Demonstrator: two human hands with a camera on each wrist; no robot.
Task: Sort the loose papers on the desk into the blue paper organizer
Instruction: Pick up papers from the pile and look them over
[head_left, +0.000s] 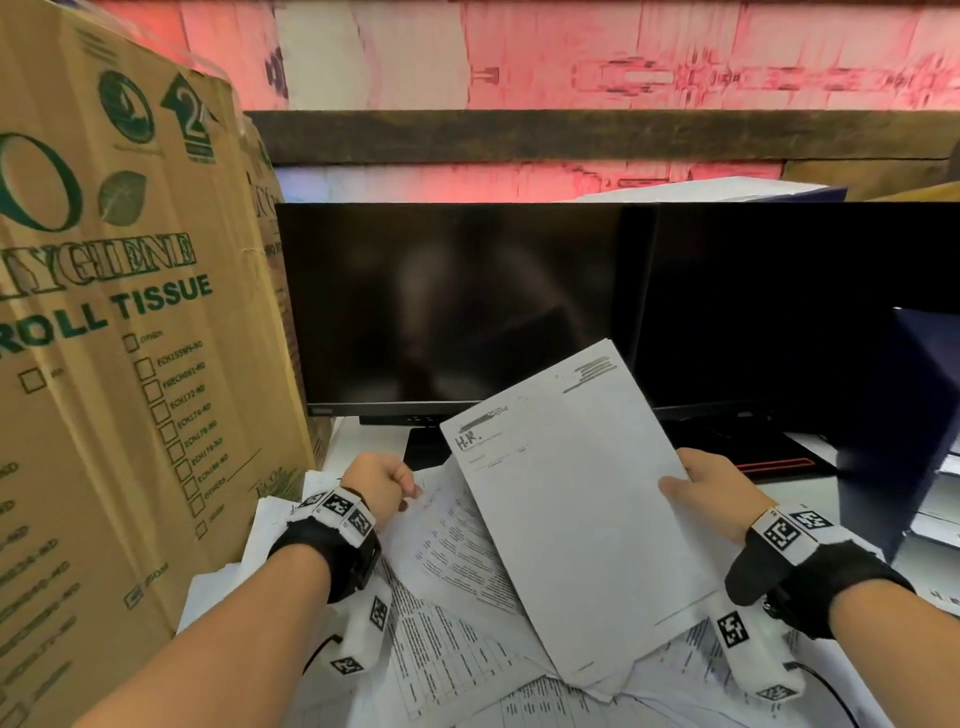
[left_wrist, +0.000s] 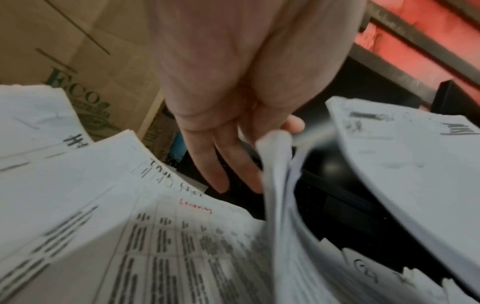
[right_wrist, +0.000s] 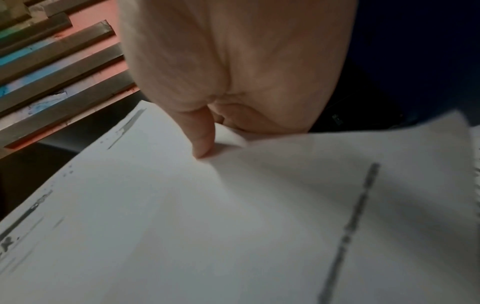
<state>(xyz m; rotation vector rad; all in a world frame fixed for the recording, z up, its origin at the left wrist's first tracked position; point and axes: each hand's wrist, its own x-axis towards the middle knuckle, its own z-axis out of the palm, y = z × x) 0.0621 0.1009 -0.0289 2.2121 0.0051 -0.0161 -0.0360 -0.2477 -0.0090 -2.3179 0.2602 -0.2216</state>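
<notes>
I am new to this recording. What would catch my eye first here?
A white printed sheet marked "H.R.", held up mid-frame by the right hand. Beneath lies a heap of loose printed papers, a few pinched by the left hand. A tall brown cardboard box fills the left.

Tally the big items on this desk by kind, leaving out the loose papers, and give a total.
Cardboard boxes: 1
Monitors: 2, the second to the right of the first
Blue paper organizers: 1
Total: 4
</notes>
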